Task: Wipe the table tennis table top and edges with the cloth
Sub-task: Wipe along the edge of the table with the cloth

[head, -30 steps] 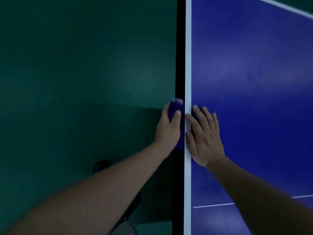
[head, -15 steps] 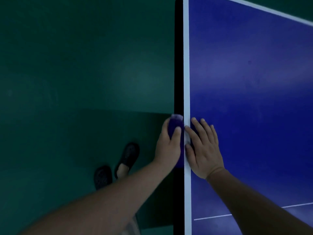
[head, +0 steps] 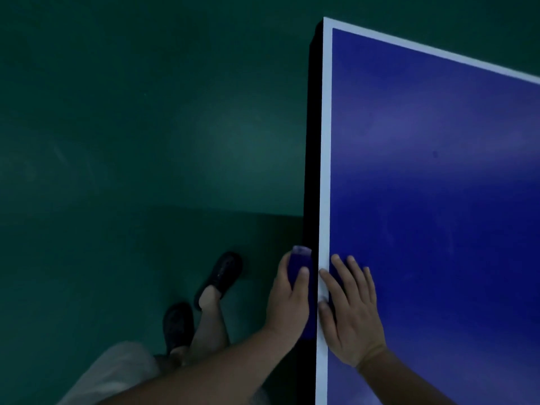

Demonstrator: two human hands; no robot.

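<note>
The blue table tennis table (head: 432,182) fills the right half of the head view, with a white border line and a black side edge (head: 311,141) running up the middle. My left hand (head: 287,302) grips a dark blue cloth (head: 298,260) and holds it against the black side edge. My right hand (head: 352,308) lies flat on the table top just inside the white line, fingers straight and spread. The far corner of the table shows at the top.
Green floor (head: 146,141) covers the left side. My two feet in black shoes (head: 222,273) stand on it beside the table, with light-coloured shorts (head: 117,372) at the bottom left.
Both hands have slid along the side edge toward the far corner, cloth still pressed to the edge. The table's far corner and my feet have come into view.
</note>
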